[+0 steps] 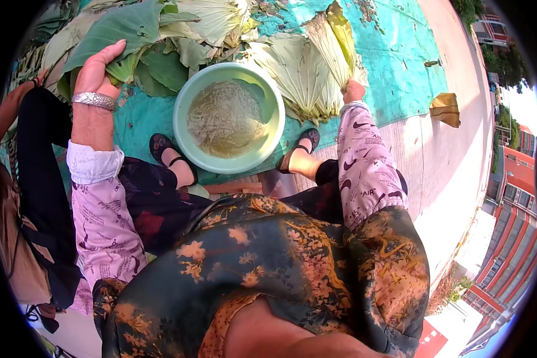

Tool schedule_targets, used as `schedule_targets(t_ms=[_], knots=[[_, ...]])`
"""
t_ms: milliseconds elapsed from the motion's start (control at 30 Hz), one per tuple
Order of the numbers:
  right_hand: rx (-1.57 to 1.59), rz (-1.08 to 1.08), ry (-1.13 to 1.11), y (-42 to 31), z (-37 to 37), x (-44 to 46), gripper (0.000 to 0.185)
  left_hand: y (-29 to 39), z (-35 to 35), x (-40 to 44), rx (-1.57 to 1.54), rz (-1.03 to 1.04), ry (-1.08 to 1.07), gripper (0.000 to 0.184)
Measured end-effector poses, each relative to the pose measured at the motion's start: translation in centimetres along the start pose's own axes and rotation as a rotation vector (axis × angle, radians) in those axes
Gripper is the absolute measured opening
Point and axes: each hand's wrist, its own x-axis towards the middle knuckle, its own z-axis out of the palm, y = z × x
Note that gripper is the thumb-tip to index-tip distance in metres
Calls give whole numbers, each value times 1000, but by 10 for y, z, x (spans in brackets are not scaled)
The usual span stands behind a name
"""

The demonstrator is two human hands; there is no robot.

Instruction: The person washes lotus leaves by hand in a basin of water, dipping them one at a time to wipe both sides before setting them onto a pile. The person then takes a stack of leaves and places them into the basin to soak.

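Observation:
My left hand [98, 74], with a silver bracelet at the wrist, grips the lower edge of a large green lotus leaf [120, 31]. Its thumb lies near the leaf's edge, and some of its fingers are hidden. On the other side, my right hand [353, 90] is closed on the edge of a yellowish lotus leaf [331, 45], beside a pale, pleated lotus leaf [292, 77] spread on the ground. Between my feet stands a light green basin [182, 128] of cloudy water [227, 116], touched by neither hand.
A turquoise sheet [400, 65] covers the ground, with more pale leaves [218, 21] piled along its far side. Close on my left sits another person [45, 137] in dark trousers. A brown scrap [446, 110] lies by the sheet's right edge. Buildings [510, 197] stand far right.

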Motion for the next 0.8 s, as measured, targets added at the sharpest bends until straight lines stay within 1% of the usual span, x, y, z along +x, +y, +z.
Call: schedule_targets(t_ms=[33,67,100,133,167,200,233,267,300,367,400,500,533,633,667,733,800], knots=[[35,2,-77,-5,20,-22,16,1,0,-1,4,1,-2,17],[120,-47,-62,-15,22,-41,13,2,1,-2,9,-2,-1,17],[91,-148,-196,-17,28,-51,7,2,3,-4,15,-5,0,17],[165,-79,-289,-22,35,-58,7,2,7,-8,19,-13,9,16],[281,31,-378,-24,41,-61,7,3,10,-9,28,-12,24,18],[540,299,-446,-28,45,-62,8,3,12,-10,37,-9,39,20],[824,599,-452,-32,47,-60,8,4,14,-10,43,-7,54,22],[1053,844,-412,-34,50,-57,9,4,14,-10,54,-3,65,23],[1218,990,-375,-35,52,-53,10,4,13,-9,54,-9,46,22],[1522,1125,-256,-33,53,-45,11,5,8,-7,54,-23,8,22],[1709,1178,-123,-36,51,-44,19,5,8,-8,47,-29,-19,20],[1861,1110,-212,-29,39,-33,24,4,7,-8,32,-38,-67,17],[1929,1076,-192,-31,26,-30,25,4,7,-8,32,-34,-65,17],[1937,1071,-285,-24,7,-7,23,1,10,-5,42,-42,-57,17],[1820,1116,-286,-22,-4,2,23,1,12,-4,47,-47,-59,17],[1711,1109,-328,-22,-43,19,22,0,14,-6,44,-36,-42,17],[1562,1083,-383,-7,-46,36,21,0,12,0,51,-55,-17,21]])
